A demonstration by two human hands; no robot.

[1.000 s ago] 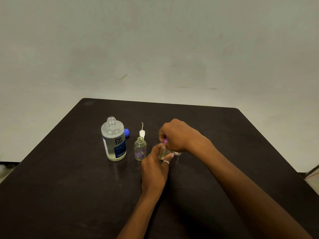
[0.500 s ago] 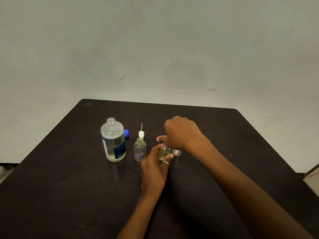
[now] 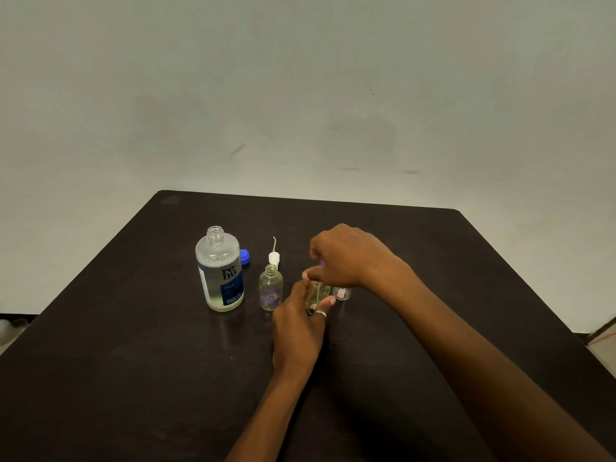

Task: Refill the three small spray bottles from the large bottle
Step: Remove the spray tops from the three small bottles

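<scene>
The large clear bottle (image 3: 220, 271) with a blue label stands uncapped on the dark table (image 3: 133, 345). To its right stands a small open spray bottle (image 3: 270, 287) with a purple print; its white spray head (image 3: 274, 256) lies just behind it. My left hand (image 3: 298, 325) grips a second small bottle (image 3: 319, 293) at mid-table. My right hand (image 3: 343, 256) is over that bottle's top, fingers curled round its purple spray head, which is mostly hidden. A third small bottle (image 3: 342, 292) peeks out under my right wrist.
A blue cap (image 3: 245, 256) lies behind the large bottle. The table's far edge meets a pale wall, and the floor shows past the left and right edges.
My right hand has turned slightly over the top of the held bottle and shifted a little to the right. My left hand and the other bottles stay where they were.
</scene>
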